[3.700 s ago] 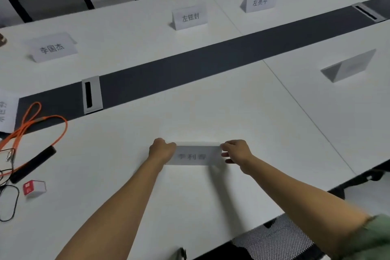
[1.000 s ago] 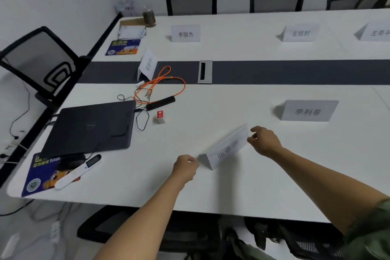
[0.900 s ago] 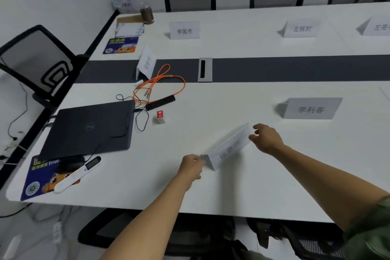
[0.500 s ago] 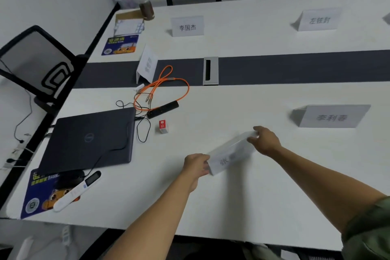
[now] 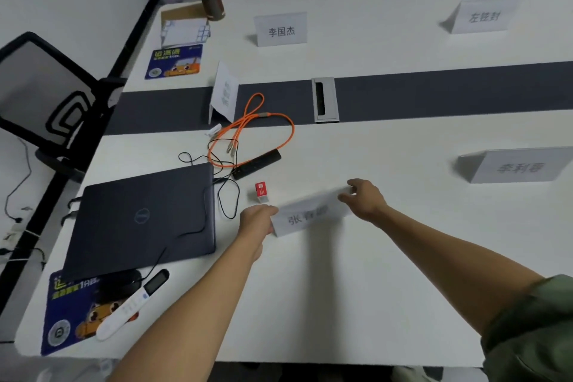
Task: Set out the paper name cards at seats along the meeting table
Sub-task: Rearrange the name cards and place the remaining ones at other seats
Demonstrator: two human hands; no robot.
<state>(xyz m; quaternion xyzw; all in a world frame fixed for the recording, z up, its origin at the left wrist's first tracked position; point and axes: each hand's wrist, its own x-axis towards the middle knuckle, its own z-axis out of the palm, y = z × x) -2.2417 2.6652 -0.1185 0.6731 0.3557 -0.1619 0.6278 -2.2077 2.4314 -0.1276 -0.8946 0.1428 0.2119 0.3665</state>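
A folded white paper name card (image 5: 310, 215) with black characters sits on the white meeting table (image 5: 341, 288), tilted up to the right. My left hand (image 5: 257, 223) grips its left end and my right hand (image 5: 364, 200) pinches its right end. Another standing name card (image 5: 521, 166) is to the right on the same side. Two more name cards (image 5: 281, 30) (image 5: 483, 16) stand across the dark centre strip, and one name card (image 5: 224, 93) stands at the table's left end.
A closed dark laptop (image 5: 139, 217) lies left of my hands, with black wires, an orange cable (image 5: 251, 133), a black bar and a small red box (image 5: 261, 191) beside it. A white remote (image 5: 130, 305) and blue mouse mat lie near the front corner. Black chairs (image 5: 46, 96) surround the table.
After leaving the earlier card standing at the right, both hands took hold of a second card's ends and turned it so its printed face comes toward me.
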